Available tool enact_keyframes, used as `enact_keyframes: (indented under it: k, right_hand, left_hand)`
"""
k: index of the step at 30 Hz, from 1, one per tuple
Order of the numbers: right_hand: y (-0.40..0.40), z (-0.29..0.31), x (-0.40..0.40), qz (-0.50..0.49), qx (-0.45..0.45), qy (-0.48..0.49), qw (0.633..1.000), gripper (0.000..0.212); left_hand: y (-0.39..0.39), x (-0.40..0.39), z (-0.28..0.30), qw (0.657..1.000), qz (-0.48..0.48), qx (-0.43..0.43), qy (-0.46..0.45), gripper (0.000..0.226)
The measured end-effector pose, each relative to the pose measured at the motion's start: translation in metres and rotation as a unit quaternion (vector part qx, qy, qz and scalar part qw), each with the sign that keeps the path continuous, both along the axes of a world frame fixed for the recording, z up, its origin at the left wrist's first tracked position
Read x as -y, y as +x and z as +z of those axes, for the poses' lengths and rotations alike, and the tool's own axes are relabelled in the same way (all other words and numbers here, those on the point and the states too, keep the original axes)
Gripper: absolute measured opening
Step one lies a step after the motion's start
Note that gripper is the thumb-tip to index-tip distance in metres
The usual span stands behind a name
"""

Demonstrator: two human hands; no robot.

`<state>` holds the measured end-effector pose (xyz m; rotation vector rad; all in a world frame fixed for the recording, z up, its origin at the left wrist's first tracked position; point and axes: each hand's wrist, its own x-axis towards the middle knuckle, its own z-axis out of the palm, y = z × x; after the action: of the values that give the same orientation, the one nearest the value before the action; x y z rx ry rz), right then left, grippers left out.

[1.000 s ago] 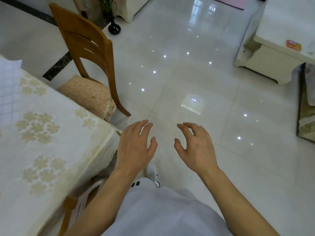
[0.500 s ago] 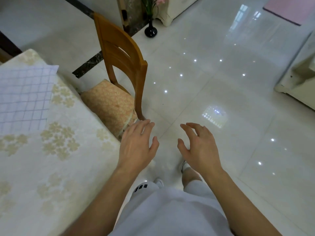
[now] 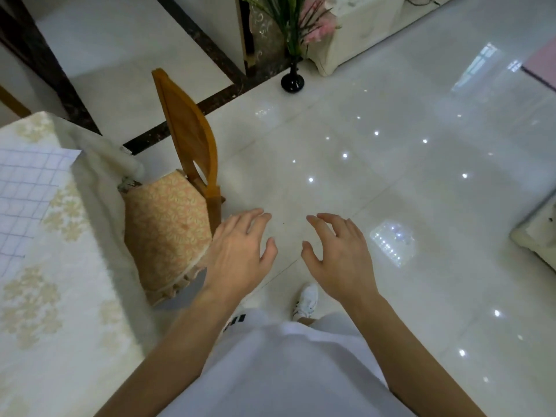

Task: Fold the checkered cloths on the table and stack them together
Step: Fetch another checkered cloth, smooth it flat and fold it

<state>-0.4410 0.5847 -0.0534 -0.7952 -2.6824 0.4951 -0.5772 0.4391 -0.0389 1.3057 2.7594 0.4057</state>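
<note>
Both the left hand point(image 3: 237, 254) and right hand point(image 3: 340, 254) hang spread and empty. Well left of them, the checkered cloth point(image 3: 27, 194) on the table point(image 3: 69, 326) is cut off by the frame edge.

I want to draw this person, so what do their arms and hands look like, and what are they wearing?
Both arms are bare with no sleeves showing, and the left hand and right hand have no gloves, rings or watch that I can see. The person wears a white top, white shorts with small black bars, and a white sneaker.
</note>
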Motion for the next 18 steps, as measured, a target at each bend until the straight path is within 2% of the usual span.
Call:
enact_keyframes:
  k: [7,18]
  right_hand:
    - [-0.026,-0.002,-0.098,0.044,0.017,-0.014,0.999,0.045]
    - [-0.11,-0.006,-0.18,0.106,0.002,0.002,0.994,0.042]
  left_hand:
    - [-0.017,-0.085,0.009,0.998,0.052,0.026,-0.002,0.044]
    - [-0.079,-0.156,0.01,0.994,0.108,0.029,-0.01,0.041]
